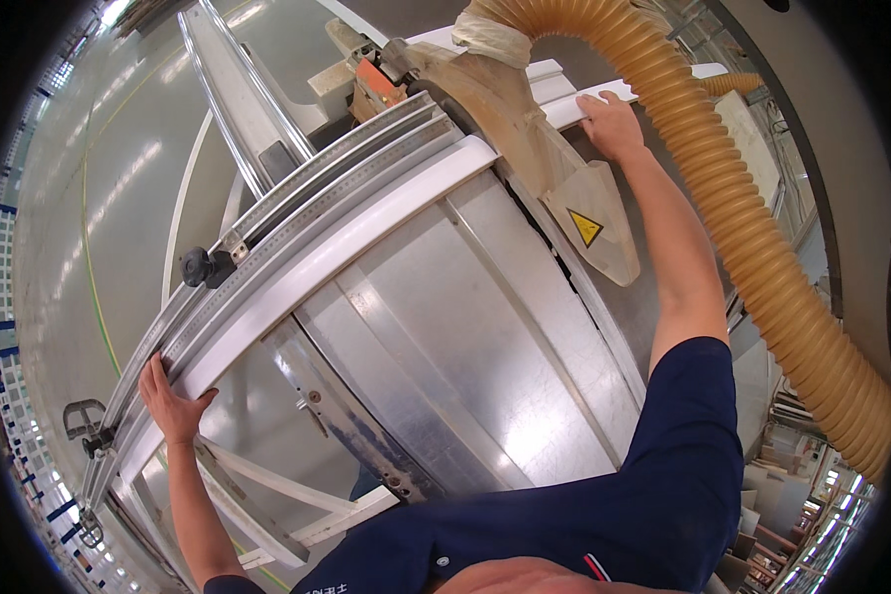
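Note:
A long white profile strip [337, 252] lies along the ruled metal fence [297, 213] of a sliding-table panel saw. My left hand [176, 401] grips the strip near its left end, fingers over the far side and thumb on the near side. Past the translucent blade guard [589, 213], my right hand [612, 124] holds the white piece [564, 111] that shows on that side, its fingers bent over the edge. Whether both white parts are one length cannot be told, because the guard covers the place between them. The blade is hidden too.
A ribbed tan dust hose [762, 267] arches over the right side. The bare metal saw table [445, 327] lies before me. A black clamp knob [206, 267] sits on the fence. Metal rails [247, 99] run away at the far left. Stacked boards [782, 505] stand at lower right.

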`<action>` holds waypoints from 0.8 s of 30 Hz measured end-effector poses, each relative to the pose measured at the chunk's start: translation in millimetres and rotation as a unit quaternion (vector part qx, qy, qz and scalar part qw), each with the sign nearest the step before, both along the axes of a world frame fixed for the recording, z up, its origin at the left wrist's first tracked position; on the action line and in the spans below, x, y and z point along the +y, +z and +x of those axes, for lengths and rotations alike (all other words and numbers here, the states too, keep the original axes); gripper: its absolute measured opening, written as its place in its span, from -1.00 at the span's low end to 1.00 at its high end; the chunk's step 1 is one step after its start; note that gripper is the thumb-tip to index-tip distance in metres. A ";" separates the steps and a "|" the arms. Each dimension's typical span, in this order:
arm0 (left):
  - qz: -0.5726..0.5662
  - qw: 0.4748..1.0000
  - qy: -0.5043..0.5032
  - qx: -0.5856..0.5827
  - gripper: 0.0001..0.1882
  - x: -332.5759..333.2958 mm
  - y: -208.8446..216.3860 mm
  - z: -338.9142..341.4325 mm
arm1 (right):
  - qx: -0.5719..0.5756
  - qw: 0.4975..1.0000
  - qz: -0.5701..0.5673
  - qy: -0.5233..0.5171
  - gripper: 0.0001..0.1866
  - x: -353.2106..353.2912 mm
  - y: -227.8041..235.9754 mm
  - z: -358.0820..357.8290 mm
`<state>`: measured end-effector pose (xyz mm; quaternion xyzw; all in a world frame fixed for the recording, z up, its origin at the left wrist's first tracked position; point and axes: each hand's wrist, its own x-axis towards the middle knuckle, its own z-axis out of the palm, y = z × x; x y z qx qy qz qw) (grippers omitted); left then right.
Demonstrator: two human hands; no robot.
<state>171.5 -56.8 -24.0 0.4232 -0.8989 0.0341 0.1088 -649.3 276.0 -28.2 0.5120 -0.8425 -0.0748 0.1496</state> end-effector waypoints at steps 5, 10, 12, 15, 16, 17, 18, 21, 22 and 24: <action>0.009 1.000 0.008 0.004 0.33 1.3 0.5 -1.0 | -0.041 0.999 0.000 -0.009 -0.57 0.8 0.7 1.2; -0.002 1.000 0.004 -0.004 0.31 0.8 -0.1 2.1 | -0.029 0.998 0.031 -0.041 -0.55 -2.4 2.9 11.4; 0.018 1.000 0.014 -0.005 0.31 0.0 -0.2 0.0 | -0.026 0.998 0.034 -0.043 -0.54 -3.0 3.6 10.2; -0.001 1.000 0.008 -0.007 0.30 0.1 -0.6 -1.1 | -0.016 0.999 0.018 -0.025 -0.54 -0.3 -2.7 0.9; -0.015 1.000 0.002 -0.008 0.30 0.0 -0.8 -1.0 | -0.015 1.000 0.010 -0.022 -0.54 0.5 -5.1 -1.4; -0.014 1.000 0.001 -0.010 0.31 0.3 -3.0 1.4 | -0.013 1.000 0.004 -0.018 -0.53 2.3 -6.5 -3.4; -0.013 1.000 0.000 -0.011 0.33 -2.9 -4.6 4.3 | -0.013 1.000 0.005 -0.013 -0.54 4.4 -7.6 -5.2; 0.004 1.000 0.006 -0.007 0.35 -6.8 -6.4 1.4 | -0.024 0.999 0.018 -0.041 -0.55 14.1 -7.2 -13.2; 0.013 1.000 0.005 -0.005 0.35 -7.3 -6.2 -1.8 | -0.037 0.996 0.034 -0.075 -0.56 19.9 -6.4 -15.3; 0.019 1.000 0.006 -0.005 0.35 -1.4 -4.3 3.6 | -0.070 0.988 0.054 -0.129 -0.58 20.5 -2.5 0.1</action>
